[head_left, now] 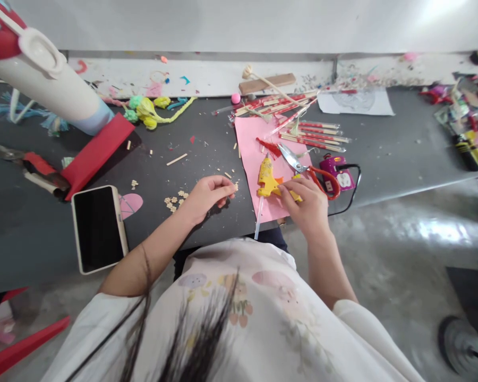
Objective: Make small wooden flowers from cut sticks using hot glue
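Observation:
My left hand (209, 197) hovers over the dark tabletop with thumb and index finger pinched on a small pale wooden piece (236, 186). Beside that hand lies a loose group of small flower-shaped wooden pieces (171, 203). My right hand (308, 204) is closed on the handle of a yellow hot glue gun (267, 180), which lies on a pink sheet (245, 140). A clear glue stick (258, 218) sticks out of the gun's back end toward me. Scissors with orange handles (292, 158) lie just beyond my right hand, open-bladed.
A phone (97, 228), a red box-like piece (99, 154), pliers (35, 167) and a large bottle (59, 74) stand or lie at left. Bundles of wrapped sticks (314, 135) are at the back. A purple device (340, 172) with a black cord sits at right.

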`<state>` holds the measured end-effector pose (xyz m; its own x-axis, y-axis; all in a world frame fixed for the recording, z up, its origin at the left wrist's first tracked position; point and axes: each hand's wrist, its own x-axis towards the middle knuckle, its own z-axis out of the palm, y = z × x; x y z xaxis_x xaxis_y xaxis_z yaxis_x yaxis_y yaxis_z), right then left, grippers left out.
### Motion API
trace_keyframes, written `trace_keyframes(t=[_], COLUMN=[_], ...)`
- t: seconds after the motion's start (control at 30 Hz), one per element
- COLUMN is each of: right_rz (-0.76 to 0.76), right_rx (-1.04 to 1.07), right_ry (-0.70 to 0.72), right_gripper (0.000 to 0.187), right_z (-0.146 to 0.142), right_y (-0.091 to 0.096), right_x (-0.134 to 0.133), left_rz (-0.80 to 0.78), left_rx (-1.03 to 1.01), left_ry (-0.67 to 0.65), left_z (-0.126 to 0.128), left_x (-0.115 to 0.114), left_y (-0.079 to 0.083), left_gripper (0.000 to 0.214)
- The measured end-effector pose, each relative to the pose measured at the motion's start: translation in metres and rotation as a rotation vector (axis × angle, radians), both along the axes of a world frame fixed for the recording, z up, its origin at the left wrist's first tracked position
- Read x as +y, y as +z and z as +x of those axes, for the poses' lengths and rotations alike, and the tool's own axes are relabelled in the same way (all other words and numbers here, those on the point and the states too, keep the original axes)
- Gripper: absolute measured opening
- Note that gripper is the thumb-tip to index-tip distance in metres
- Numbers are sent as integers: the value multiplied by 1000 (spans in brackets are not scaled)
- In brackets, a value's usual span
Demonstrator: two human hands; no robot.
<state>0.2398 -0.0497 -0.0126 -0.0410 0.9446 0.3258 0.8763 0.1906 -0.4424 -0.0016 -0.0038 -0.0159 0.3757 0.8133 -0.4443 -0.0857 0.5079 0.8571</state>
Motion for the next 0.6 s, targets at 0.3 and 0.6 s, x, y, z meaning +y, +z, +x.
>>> trace_keyframes(t=[0.3, 0.6], right_rz=[-236, -430], right_rx=[-245, -471], right_ry=[18, 26], right_gripper=[39, 48], right_z=[6, 3], right_y=[1, 4], right_x=[-2, 13], left_rz=[-9, -21], left_rx=[20, 16], left_ry=[0, 3], left_z=[-1, 0], left_x=[1, 2], left_y=[-3, -3], left_gripper=[25, 28])
